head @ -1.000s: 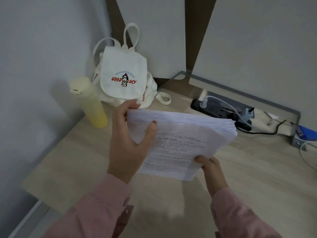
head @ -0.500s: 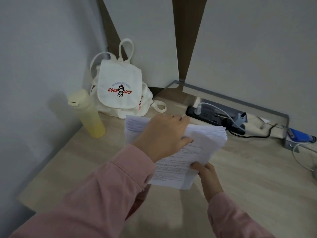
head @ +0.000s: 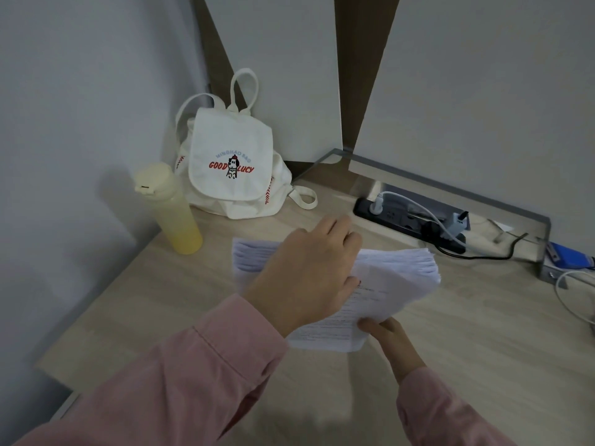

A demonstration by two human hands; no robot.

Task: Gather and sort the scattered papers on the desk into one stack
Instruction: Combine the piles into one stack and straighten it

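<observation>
Pale wood table (head: 483,333) under everything. No loose sheets show on the part of it in view.

- Stack of papers (head: 396,278): gathered into one bundle between your hands, in front of you near the middle of the table. Its long axis runs left to right across you. The edges at the far right corner are fanned, not flush. Whether it rests on the wood or hangs just above it is not clear.
- Left hand (head: 309,275): palm down over the top sheet and nearer the far long edge. The thumb presses the paper, and the fingers (head: 338,226) reach past that edge. They are blurred, so you cannot tell whether they hook round it.
- Right hand (head: 389,339): pinches the near right corner, thumb on top.

Judgement: squaring comes next. The uneven edge lies away from the right hand, under your left fingertips, so the left hand does the tapping while the right hand anchors.
</observation>
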